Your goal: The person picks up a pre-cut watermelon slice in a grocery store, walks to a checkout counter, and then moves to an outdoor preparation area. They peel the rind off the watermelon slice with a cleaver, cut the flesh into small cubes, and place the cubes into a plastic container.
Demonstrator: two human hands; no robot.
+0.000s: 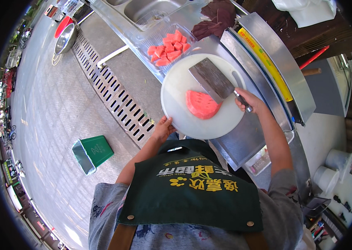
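My right hand [249,100] is closed around the dark handle of a cleaver [214,78]. The wide blade lies over the round white cutting board [176,109], its lower corner overlapping the edge of a peeled piece of watermelon [201,106]; whether blade and fruit touch, I cannot tell. At the board's near left rim is my left hand [164,127], its fingertips on the edge. Just beyond the board, a clear plastic container [162,38] holds several red watermelon chunks [169,47].
Beyond the container is a steel sink [151,11], with dark red cloth [218,18] beside it. A yellow roll box [266,62] lies along the right. On the floor at left are a green bin [96,153], a drain grate [113,90] and a metal bowl [65,39].
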